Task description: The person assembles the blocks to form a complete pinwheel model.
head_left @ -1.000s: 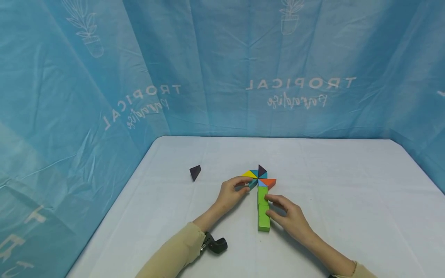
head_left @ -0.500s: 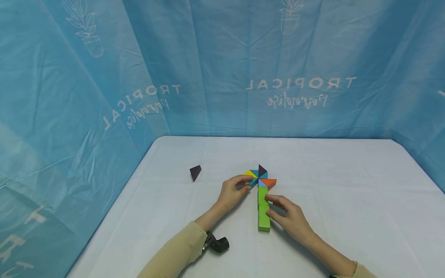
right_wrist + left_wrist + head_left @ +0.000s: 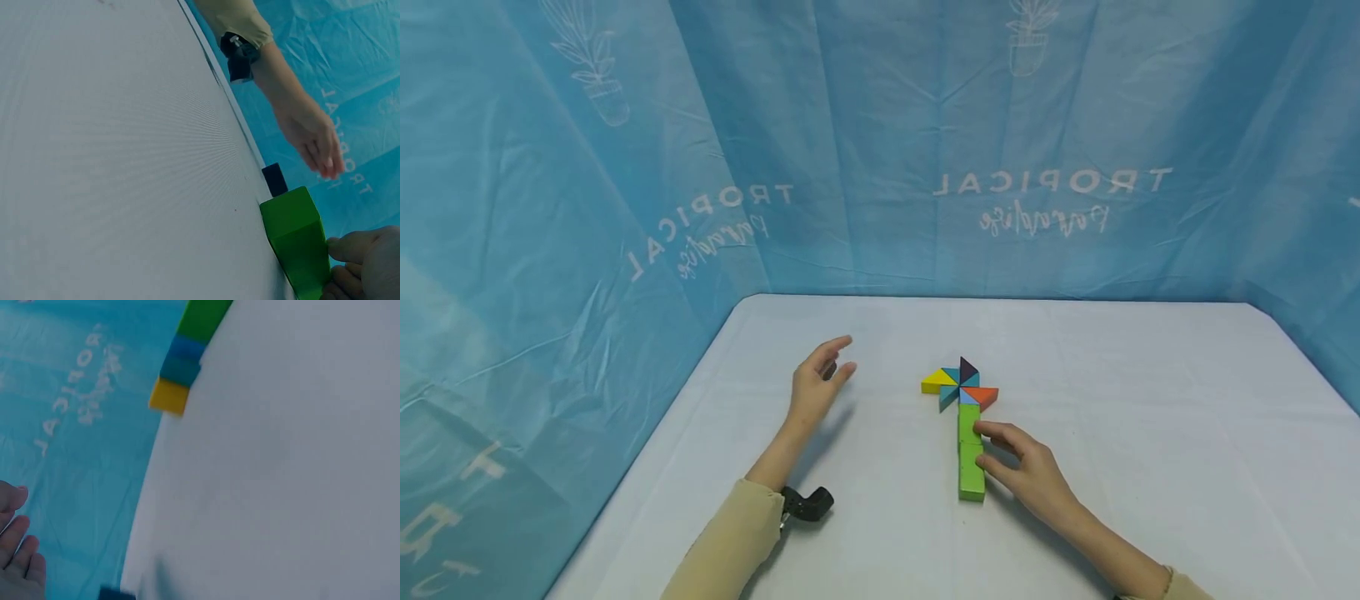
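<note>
My left hand (image 3: 814, 383) hovers over the left part of the table, thumb and fingers apart and holding nothing. Below it lies a dark triangular block (image 3: 830, 371), partly hidden by the fingers; it also shows as a dark block (image 3: 275, 180) in the right wrist view. My right hand (image 3: 1028, 467) rests its fingertips against the right side of two green blocks (image 3: 971, 467) laid end to end. From their far end fans a pinwheel of triangular blocks: a yellow block (image 3: 936, 382), an orange block (image 3: 982, 396), a dark block (image 3: 967, 369) and several blue ones.
A white cloth-covered table (image 3: 1112, 375) spreads under everything. Blue printed curtains (image 3: 880, 167) hang behind it and along the left. A black wrist camera (image 3: 808, 504) sits on the left wrist, low over the table.
My left hand has left the yellow block at the pinwheel and moved left, over the lone dark block. The right hand stays at the green blocks.
</note>
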A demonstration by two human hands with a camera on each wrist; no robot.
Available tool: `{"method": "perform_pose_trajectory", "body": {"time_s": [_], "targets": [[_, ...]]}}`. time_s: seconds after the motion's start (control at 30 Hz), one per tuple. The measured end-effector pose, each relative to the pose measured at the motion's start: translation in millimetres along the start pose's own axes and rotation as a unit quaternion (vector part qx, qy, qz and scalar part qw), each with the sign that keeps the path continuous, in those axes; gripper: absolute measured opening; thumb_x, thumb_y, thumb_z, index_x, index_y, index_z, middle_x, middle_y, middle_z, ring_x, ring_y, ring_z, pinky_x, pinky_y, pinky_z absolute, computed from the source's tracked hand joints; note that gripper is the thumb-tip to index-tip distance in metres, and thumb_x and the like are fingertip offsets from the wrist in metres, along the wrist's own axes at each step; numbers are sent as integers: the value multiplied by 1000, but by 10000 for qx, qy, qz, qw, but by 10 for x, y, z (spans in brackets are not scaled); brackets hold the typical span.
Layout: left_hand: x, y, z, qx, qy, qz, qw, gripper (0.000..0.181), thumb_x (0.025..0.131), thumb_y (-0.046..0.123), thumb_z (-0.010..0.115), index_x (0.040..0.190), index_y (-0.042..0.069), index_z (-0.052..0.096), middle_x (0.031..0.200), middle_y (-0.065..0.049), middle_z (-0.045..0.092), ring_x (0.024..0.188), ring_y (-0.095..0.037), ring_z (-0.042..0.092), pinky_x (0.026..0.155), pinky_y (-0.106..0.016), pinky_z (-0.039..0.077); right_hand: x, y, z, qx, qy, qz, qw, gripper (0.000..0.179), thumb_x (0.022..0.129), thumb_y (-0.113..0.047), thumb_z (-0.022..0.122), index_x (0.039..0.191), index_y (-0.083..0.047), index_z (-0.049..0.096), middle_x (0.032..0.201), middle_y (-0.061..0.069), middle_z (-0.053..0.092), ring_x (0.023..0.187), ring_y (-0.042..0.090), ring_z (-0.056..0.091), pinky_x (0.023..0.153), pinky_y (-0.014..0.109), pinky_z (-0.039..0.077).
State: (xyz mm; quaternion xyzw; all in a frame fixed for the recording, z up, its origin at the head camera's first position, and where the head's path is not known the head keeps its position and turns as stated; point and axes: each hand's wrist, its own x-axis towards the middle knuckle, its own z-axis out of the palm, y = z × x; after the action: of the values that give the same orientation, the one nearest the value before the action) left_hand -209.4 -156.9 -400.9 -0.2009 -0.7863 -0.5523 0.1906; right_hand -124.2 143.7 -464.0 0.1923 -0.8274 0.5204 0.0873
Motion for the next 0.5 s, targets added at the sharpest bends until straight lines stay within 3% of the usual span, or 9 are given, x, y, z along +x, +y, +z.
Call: {"method": "perform_pose_trajectory", "body": {"time_s": [0.1,0.23,0.37,0.5], "targets": [[-53,-88,-224,185,32,-592,9981,50,86,1,67,130,-9,48,136,-24,46,129,-36,39,106,-44,32,4,71,-2,48,-39,-17,10000,40,84,-9,71,122,-8,60,123,3,60,116,21,54,94,33,46],[-114,-240,-392,448,-278,-1202,9913,63,87,6,67,140,-8,35,145,-26,32,132,-42,30,108,-46,28,0,97,-6,83,-38,44,9999,41,84,-12,72,123,-10,60,123,-1,60,117,17,54,94,29,45],[-157,-407,-460,417,-502,-1389,9882,66,87,5,67,141,-10,31,145,-29,29,130,-47,29,108,-48,27,-4,102,-6,32,-50,108,9999,41,84,-13,73,123,-10,60,123,-3,59,117,15,53,95,27,45],[-182,-681,-466,344,-460,-1337,9894,66,86,6,68,140,-10,33,144,-28,32,132,-42,31,108,-43,29,10,92,-11,22,-70,70,9999,42,83,-12,73,123,-10,60,123,-3,59,117,15,53,94,27,45]]}}
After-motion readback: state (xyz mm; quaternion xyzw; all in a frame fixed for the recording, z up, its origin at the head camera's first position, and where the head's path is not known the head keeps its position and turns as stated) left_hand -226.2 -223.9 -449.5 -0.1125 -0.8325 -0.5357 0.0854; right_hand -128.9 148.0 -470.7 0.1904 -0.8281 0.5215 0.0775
